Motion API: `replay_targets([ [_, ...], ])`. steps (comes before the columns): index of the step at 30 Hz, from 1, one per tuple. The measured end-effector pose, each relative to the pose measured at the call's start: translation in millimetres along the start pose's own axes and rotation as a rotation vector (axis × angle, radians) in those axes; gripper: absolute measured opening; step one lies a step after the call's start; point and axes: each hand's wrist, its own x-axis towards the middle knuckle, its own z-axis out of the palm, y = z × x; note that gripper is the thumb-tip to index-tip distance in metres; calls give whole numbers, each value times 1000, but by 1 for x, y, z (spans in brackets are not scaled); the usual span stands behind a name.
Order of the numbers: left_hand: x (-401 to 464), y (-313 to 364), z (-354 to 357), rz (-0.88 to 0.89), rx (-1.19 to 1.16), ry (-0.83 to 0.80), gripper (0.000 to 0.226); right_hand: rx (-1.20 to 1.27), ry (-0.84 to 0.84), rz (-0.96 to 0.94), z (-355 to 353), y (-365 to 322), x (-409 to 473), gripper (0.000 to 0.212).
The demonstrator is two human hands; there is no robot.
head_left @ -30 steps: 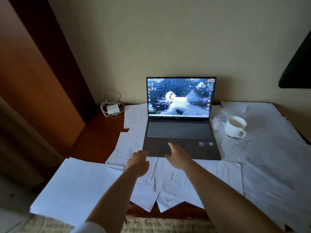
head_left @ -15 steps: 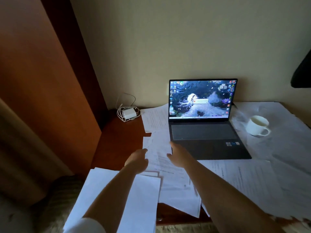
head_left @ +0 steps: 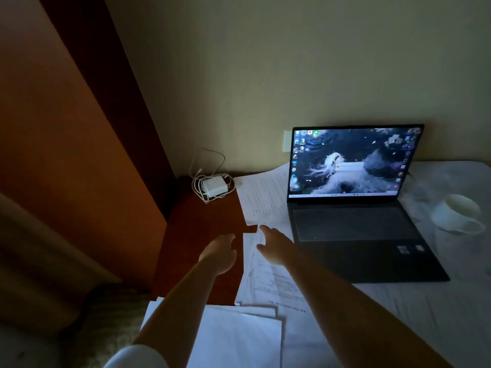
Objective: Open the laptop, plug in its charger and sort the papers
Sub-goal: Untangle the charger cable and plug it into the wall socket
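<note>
Laptop [head_left: 356, 208] stood open on the right of the desk [head_left: 202, 235] with its screen lit, so the opening step looked done, while its white charger [head_left: 214, 187] lay coiled in its own cable at the back left corner, well apart and not plugged in. Both arms reached that way: the left hand [head_left: 219, 254] hovered empty with fingers loosely spread over bare wood, and the right hand [head_left: 276, 247], also spread and holding nothing, hung over the papers [head_left: 265, 197] (unsorted, scattered around the laptop).
</note>
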Motion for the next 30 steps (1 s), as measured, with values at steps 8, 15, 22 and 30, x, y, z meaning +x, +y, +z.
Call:
replay_targets([
  [8,77,-12,-36,-78,12,108,54,82,-18,-52,-12,-32,91,56],
  [15,144,-28,-74,-27,331,439,69,176,54,-14,-14,-59,146,58],
  [22,215,-51,-75,-78,359,57,94,233,154,62,-4,-64,189,58],
  [30,247,-52,-71,-127,396,16,101,195,235,126,14,-57,204,57],
])
